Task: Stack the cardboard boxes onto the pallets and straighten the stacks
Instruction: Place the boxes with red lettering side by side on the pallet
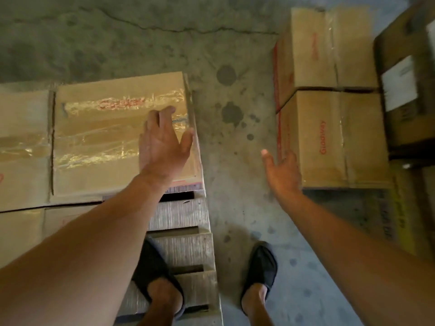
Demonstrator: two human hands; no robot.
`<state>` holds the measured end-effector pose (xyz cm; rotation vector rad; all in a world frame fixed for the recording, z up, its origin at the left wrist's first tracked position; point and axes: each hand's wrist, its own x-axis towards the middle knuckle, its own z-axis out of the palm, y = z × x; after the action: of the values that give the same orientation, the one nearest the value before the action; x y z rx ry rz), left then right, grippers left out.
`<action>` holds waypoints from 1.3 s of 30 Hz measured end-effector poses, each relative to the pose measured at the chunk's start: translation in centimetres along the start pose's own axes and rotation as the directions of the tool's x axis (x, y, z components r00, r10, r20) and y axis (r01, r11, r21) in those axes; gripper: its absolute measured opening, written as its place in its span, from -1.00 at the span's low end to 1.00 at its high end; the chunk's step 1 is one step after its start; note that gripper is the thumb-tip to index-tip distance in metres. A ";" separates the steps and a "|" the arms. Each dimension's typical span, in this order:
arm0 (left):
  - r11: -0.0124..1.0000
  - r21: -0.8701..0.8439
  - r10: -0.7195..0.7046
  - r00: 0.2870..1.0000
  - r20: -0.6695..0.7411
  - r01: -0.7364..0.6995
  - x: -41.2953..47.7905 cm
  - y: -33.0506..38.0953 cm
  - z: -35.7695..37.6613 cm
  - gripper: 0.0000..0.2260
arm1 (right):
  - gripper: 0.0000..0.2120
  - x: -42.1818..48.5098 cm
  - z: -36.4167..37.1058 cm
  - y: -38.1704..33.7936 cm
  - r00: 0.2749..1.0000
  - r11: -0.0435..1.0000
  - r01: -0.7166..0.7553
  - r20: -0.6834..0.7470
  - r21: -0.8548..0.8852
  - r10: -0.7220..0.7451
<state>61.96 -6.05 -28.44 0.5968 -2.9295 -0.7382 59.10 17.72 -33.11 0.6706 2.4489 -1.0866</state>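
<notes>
We saw a stained concrete floor [164,43] (cracked along the far side) bearing a wooden pallet [183,215]; taped cardboard boxes [106,142] sat on it.

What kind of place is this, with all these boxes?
Most likely a warehouse or stockroom: taped cardboard boxes sit packed together on a wooden pallet, more stand nearby, and the floor is bare, stained, cracked concrete.

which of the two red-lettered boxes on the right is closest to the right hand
The near box, closer to the person's feet: the right hand is at its left edge. The far box lies beyond it.
</notes>
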 end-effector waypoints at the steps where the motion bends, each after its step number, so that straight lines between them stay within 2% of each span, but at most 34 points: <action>1: 1.000 -0.003 0.028 0.999 0.027 -0.028 0.2 2.4 0.8 -0.52 | -0.25 0.6 -2.3 1.0 0.998 0.999 -0.051 -0.038 0.009 0.051; 4: 0.990 -0.019 0.138 0.982 0.132 -0.137 1.1 8.9 3.5 -0.54 | -0.27 2.3 -7.9 4.3 0.973 0.973 -0.180 -0.118 0.144 0.198; 9: 0.948 -0.036 0.314 0.912 0.263 -0.316 3.0 18.4 8.1 -0.53 | -0.32 3.8 -13.3 8.2 0.921 0.927 -0.269 -0.210 0.263 0.327; 14: 0.906 -0.054 0.409 0.837 0.364 -0.419 5.2 24.0 12.9 -0.52 | -0.31 5.3 -13.2 10.4 0.891 0.872 -0.327 -0.190 0.365 0.413; 19: 0.875 -0.033 0.436 0.755 0.491 -0.483 9.1 26.6 18.6 -0.47 | -0.28 7.5 -10.2 10.4 0.851 0.811 -0.346 -0.207 0.471 0.483; 23: 0.828 -0.024 0.458 0.651 0.605 -0.560 14.3 28.2 24.7 -0.39 | -0.17 10.8 -5.8 9.0 0.730 0.640 -0.379 -0.209 0.669 0.651; 26: 0.821 -0.050 0.479 0.639 0.602 -0.569 17.9 27.4 29.0 -0.30 | -0.04 14.2 -2.5 8.7 0.572 0.480 -0.399 -0.197 0.781 0.796; 29: 0.787 -0.039 0.495 0.591 0.637 -0.616 20.3 26.3 32.1 -0.24 | 0.03 16.1 -0.6 8.5 0.466 0.388 -0.384 -0.188 0.838 0.865; 32: 0.774 -0.028 0.518 0.606 0.604 -0.633 21.6 25.3 33.7 -0.25 | 0.05 17.3 0.2 8.9 0.365 0.298 -0.383 -0.153 0.874 0.918; 34: 0.730 0.016 0.550 0.601 0.580 -0.683 21.7 24.8 34.1 -0.23 | 0.01 17.4 0.4 9.3 0.340 0.269 -0.385 -0.135 0.883 0.931; 37: 0.689 0.105 0.553 0.613 0.564 -0.717 21.6 24.2 34.2 -0.16 | -0.02 17.2 0.7 9.5 0.353 0.308 -0.372 -0.174 0.875 0.919; 39: 0.652 0.137 0.564 0.597 0.570 -0.746 21.4 24.2 34.2 -0.15 | -0.02 17.1 0.9 9.7 0.360 0.334 -0.373 -0.197 0.866 0.912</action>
<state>28.42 20.57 -48.07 -0.8390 -3.3379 -0.2471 50.78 27.36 -48.09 2.5614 1.5287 -1.4812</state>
